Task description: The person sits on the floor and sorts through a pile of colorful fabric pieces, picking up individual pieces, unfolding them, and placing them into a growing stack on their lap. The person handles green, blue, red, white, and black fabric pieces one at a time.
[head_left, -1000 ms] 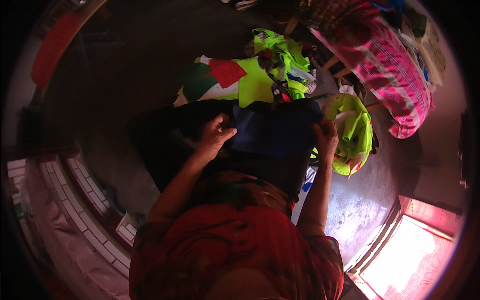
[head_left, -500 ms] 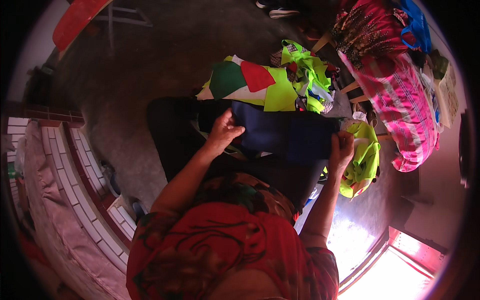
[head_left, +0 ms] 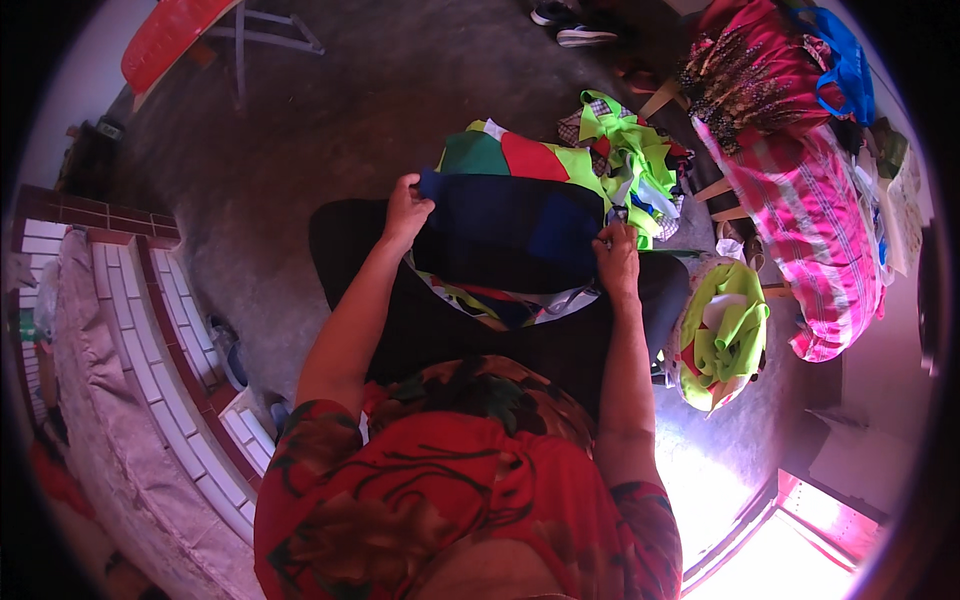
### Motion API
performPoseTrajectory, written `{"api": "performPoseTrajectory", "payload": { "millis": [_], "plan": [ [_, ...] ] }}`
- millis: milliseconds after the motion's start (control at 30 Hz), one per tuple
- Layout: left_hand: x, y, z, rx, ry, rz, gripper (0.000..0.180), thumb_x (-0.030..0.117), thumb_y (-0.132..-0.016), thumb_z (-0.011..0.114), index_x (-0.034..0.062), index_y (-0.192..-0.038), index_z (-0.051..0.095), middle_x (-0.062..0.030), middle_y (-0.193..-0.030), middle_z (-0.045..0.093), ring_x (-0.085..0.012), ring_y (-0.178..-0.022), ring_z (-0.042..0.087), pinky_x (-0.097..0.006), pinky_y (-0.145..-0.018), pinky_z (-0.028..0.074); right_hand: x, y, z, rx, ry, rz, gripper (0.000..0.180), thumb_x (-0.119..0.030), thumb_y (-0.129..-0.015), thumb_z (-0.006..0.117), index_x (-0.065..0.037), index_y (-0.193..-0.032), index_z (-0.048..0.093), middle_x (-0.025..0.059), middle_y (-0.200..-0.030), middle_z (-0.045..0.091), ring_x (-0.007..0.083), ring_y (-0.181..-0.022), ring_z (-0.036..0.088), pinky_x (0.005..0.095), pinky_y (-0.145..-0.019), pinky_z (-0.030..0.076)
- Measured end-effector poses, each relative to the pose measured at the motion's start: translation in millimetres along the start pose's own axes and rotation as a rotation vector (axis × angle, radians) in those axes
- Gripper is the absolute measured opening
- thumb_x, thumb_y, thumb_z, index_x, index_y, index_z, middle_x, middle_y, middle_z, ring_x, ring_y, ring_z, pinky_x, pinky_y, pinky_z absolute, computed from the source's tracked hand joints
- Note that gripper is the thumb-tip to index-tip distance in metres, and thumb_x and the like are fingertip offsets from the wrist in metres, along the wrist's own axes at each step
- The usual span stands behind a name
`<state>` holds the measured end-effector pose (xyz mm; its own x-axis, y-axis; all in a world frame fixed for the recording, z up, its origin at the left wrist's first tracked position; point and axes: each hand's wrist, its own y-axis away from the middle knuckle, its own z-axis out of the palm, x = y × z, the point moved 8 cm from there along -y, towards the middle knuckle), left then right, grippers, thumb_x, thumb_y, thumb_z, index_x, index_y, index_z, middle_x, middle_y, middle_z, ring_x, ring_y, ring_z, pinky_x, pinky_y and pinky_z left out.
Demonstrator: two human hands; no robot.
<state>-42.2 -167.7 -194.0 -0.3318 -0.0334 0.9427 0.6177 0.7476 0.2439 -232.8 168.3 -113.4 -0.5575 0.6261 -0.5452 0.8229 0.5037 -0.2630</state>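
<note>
Stretched between my two hands over my lap is a dark navy piece of cloth [head_left: 500,225]. My left hand [head_left: 408,212] pinches its left upper corner, and my right hand [head_left: 618,255] grips its right edge. Beneath the cloth, more fabric with white, red and green strips [head_left: 490,304] shows along the near side. Just beyond the navy piece lies a patchwork [head_left: 530,157] of green, red, white and neon yellow cloth, partly covered by it.
Beyond to the right is a heap of neon yellow scraps [head_left: 630,140]. A round container of neon cloth [head_left: 722,335] stands right of my knee. Pink plaid fabric [head_left: 790,210] covers something at the far right. Shoes [head_left: 585,36] and a red stool or table [head_left: 180,45] stand farther off.
Both hands have moved: the left up and leftward, the right leftward and up. The navy cloth now hangs wider and deeper, showing the striped fabric below it. The whole view has shifted slightly.
</note>
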Motion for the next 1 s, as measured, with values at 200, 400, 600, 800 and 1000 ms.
{"api": "performPoseTrajectory", "payload": {
  "millis": [200, 400, 600, 800, 1000],
  "plan": [
    [45, 17, -5, 0.28, -0.43, 0.554, 0.048, 0.003, -0.068, 0.07, 0.0082, -0.113, 0.054, -0.0113, -0.103, 0.055, -0.0293, -0.094, 0.055, -0.039, -0.083, 0.046, 29, 3, -29, 0.214, -0.579, 0.309, 0.011, -0.009, -0.088, 0.062, -0.005, -0.094, 0.053, 0.0026, -0.087, 0.056, 0.0109, -0.081, 0.052, 0.0258, -0.073, 0.044],
    [52, 38, 29, 0.046, -0.747, 0.729, 0.029, 0.006, -0.065, 0.068, 0.0104, -0.093, 0.059, -0.0099, -0.096, 0.056, -0.0318, -0.095, 0.054, -0.044, -0.08, 0.044, 38, 3, -45, 0.409, -1.189, 0.321, 0.012, -0.009, -0.092, 0.06, -0.01, -0.097, 0.05, -0.0019, -0.087, 0.055, 0.0059, -0.077, 0.05, 0.0203, -0.069, 0.043],
    [52, 39, 32, 0.016, -0.778, 0.737, 0.032, 0.004, -0.067, 0.068, 0.01, -0.096, 0.057, -0.0105, -0.097, 0.059, -0.0323, -0.095, 0.056, -0.044, -0.083, 0.044, 29, 6, -40, 0.334, -1.343, 0.442, 0.012, -0.012, -0.091, 0.061, -0.015, -0.096, 0.05, 0.0012, -0.083, 0.059, 0.0108, -0.07, 0.057, 0.025, -0.059, 0.051],
    [41, 58, 48, -0.337, -0.119, 0.275, 0.022, 0.003, -0.082, 0.063, 0.0076, -0.104, 0.061, -0.0079, -0.103, 0.063, -0.0187, -0.092, 0.063, -0.03, -0.08, 0.049, 10, 4, -28, 0.19, -1.342, 0.385, 0.014, -0.008, -0.091, 0.061, -0.011, -0.096, 0.049, -0.004, -0.082, 0.055, 0.0039, -0.074, 0.046, 0.0187, -0.071, 0.037],
    [32, 96, 80, -0.658, 0.309, -0.167, 0.041, 0.034, -0.096, 0.049, -0.0001, -0.118, 0.052, -0.0139, -0.108, 0.059, -0.0226, -0.094, 0.062, -0.035, -0.078, 0.053, -30, 11, -2, -0.061, -1.234, 0.282, 0.013, -0.005, -0.091, 0.058, -0.011, -0.099, 0.049, -0.0036, -0.09, 0.053, 0.0056, -0.085, 0.046, 0.021, -0.079, 0.037]
  ]
}}
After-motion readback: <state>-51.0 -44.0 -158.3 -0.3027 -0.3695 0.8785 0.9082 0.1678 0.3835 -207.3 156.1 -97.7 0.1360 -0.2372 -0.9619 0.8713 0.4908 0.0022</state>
